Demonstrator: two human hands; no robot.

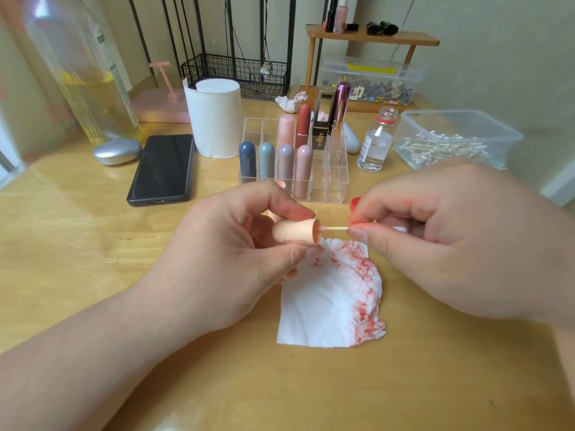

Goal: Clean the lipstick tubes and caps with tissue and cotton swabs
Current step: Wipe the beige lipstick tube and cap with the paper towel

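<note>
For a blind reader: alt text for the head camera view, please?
Over a wooden table, the left hand holds a peach lipstick cap while the right hand pinches a cotton swab with its tip at the cap's opening. A lipstick-stained tissue lies below; behind stand a clear organizer of lipsticks, a tissue roll and a tub of swabs.

swab (335, 228) tip partly hidden in cap (295, 233); bottle (90, 88) top-left blurred & cut off by edge.
</note>
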